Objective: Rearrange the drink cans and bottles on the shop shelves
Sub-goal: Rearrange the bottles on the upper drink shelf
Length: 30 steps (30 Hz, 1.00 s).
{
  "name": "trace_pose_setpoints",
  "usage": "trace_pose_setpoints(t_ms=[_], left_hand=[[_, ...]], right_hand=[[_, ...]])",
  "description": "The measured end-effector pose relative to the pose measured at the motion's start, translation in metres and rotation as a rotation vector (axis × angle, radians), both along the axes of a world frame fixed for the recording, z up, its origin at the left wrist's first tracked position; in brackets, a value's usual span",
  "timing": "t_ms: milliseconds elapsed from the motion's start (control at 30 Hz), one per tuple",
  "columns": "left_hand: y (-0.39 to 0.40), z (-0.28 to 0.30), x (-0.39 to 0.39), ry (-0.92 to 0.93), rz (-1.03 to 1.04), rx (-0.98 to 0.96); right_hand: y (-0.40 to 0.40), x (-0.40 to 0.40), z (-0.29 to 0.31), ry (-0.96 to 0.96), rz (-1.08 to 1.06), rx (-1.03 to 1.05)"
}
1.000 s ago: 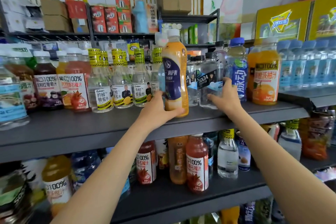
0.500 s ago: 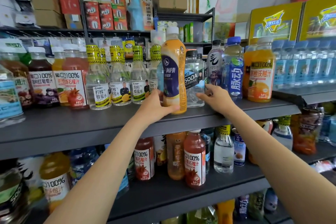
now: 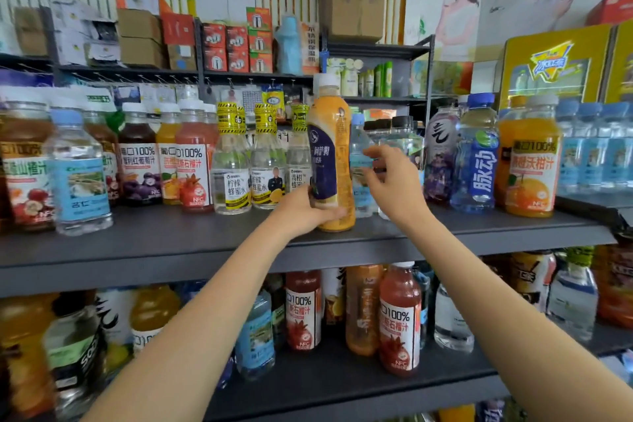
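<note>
A tall orange milk-tea bottle (image 3: 334, 147) with a dark blue label and white cap stands near the front of the upper grey shelf (image 3: 171, 243). My left hand (image 3: 305, 211) grips its lower part from the left. Just right of it my right hand (image 3: 394, 185) is raised with fingers loosely bent, fingertips at a clear blue-capped water bottle (image 3: 358, 147) behind the orange one. Clear black-capped soda bottles (image 3: 397, 132) stand behind that hand, partly hidden by it.
Yellow-capped honey-water bottles (image 3: 231, 175) and red juices stand left of the orange bottle. A purple bottle, a blue sports drink (image 3: 478, 161) and an orange juice (image 3: 529, 164) stand to the right. The lower shelf holds more bottles (image 3: 399, 319). Yellow boxes (image 3: 555, 62) sit above right.
My right hand has let go of the soda bottle and moved left and up to the blue-capped bottle. My left hand keeps its grip on the orange bottle, now standing on the shelf.
</note>
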<state>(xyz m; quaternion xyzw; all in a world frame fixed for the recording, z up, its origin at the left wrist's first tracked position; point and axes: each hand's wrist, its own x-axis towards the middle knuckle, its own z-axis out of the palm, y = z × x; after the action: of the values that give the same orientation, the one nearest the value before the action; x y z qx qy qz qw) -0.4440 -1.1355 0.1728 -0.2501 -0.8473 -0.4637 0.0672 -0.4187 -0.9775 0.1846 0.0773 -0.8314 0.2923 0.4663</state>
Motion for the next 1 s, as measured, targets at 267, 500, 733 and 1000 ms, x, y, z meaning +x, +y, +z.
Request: trace_pose_setpoints(t_ms=[267, 500, 733, 1000], left_hand=[[-0.032, -0.013, -0.021, 0.060, 0.216, -0.004], [-0.029, -0.016, -0.015, 0.206, 0.284, -0.043], [0.005, -0.011, 0.016, 0.644, 0.423, 0.109], [0.158, -0.003, 0.047, 0.744, 0.153, 0.040]], right_hand=[[-0.016, -0.044, 0.036, -0.178, -0.557, 0.510], [-0.021, -0.031, 0.008, 0.194, -0.114, 0.283], [0.022, 0.034, 0.005, 0.439, 0.096, -0.001], [0.153, 0.078, 0.022, 0.522, -0.077, -0.010]])
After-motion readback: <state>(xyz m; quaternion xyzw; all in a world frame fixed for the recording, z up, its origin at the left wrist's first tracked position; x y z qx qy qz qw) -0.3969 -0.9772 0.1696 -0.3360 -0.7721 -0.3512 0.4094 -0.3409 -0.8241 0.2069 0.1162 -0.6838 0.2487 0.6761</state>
